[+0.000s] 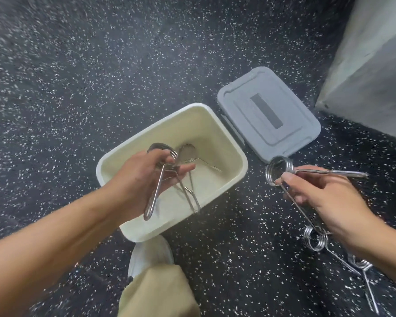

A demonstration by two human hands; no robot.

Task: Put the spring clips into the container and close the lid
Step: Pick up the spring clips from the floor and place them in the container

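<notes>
1. A spring clip was pinched in the grip of the left hand above the open container, its long handles hanging down toward another clip already lying on the container's bottom. If it were let go carelessly, the handles could well have tangled with that clip or caught on the rim.

2. A second held clip was pinched by its coil in the grip of the right hand, outside the container and over the speckled floor. One handle stuck out sideways; a slip would probably have sent it bouncing and rolling away on the floor.

3. Two more clips lay on the floor, just below the right wrist. They could have been knocked or overlooked beneath the arm.

4. The grey lid lay flat on the floor just beside the container, and closing was not yet possible. Clips left standing on end or crossed were judged likely to poke above the rim and stop the lid from seating.

5. A shoe stood close against the container's near wall; a nudge could have shifted it.
</notes>
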